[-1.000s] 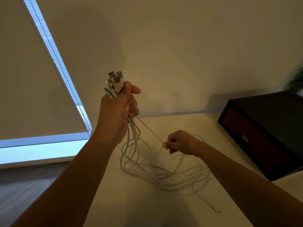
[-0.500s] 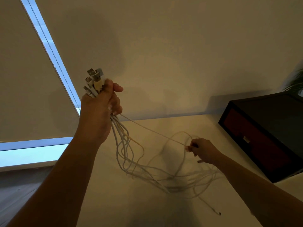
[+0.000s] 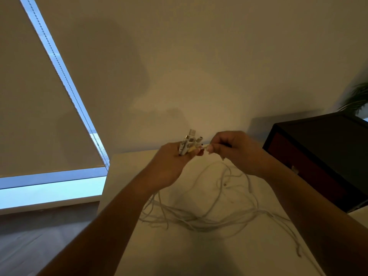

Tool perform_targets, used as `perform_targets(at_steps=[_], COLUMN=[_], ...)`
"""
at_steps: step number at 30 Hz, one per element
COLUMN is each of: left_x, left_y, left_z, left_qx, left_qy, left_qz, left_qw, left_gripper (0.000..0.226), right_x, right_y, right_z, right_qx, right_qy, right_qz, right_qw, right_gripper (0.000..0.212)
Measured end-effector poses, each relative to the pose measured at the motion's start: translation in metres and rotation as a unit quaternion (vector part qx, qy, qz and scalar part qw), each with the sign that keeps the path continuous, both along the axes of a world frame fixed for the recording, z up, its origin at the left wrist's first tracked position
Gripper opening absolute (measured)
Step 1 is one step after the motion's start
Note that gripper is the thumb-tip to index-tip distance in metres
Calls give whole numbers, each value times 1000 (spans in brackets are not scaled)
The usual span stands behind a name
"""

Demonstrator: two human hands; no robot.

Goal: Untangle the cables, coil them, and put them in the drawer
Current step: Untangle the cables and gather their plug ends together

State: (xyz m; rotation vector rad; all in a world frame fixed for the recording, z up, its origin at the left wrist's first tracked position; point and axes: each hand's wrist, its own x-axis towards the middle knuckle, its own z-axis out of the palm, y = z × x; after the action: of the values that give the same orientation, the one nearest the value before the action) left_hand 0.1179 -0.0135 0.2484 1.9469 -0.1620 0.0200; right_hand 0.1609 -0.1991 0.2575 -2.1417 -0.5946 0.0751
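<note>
At my nine o'clock hung the blind. My left hand curled tight round the plugs, their ends up at twelve, I judge so that none slipped back into the snarl. Just beside it, my right hand pinched one of them between thumb and forefinger, seemingly to single it out. The cables trailed to six o'clock, lying tangled on the table. The drawer sat at three o'clock, apparently closed and well apart.
</note>
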Motion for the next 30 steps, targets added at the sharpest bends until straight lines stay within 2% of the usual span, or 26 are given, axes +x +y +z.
perform_targets(at_steps=[6, 12, 18, 22, 24, 26, 28, 30], left_x=[9, 16, 27, 29, 29, 26, 24, 24], left_y=[9, 23, 67, 83, 83, 81, 80, 78], left_z=[-3, -16, -33, -36, -34, -30, -24, -16], left_qx=[55, 84, 110, 119, 60, -70, -186, -255], left_qy=[-17, -25, -21, -1, 2, 8, 9, -6], left_qz=[14, 82, 162, 190, 180, 150, 120, 112], left_qw=[998, 993, 980, 975, 982, 986, 975, 960], left_gripper=[27, 36, 38, 27, 25, 20, 19, 21], right_x=[1, -7, -2, 10, 15, 18, 19, 22], right_y=[0, 1, -30, -48, -54, -56, -57, -60], right_z=[8, 7, 13, -1, -11, -20, -25, -31], right_qx=[-4, -31, -53, -53, -46, -43, -52, -84], right_qy=[-10, -52, -79, -70, -53, -34, -30, -18], right_qz=[-5, 20, 0, -47, -69, -79, -80, -96], right_qw=[1000, 998, 995, 995, 995, 995, 995, 992], right_gripper=[20, 20, 20, 23, 22, 21, 22, 24])
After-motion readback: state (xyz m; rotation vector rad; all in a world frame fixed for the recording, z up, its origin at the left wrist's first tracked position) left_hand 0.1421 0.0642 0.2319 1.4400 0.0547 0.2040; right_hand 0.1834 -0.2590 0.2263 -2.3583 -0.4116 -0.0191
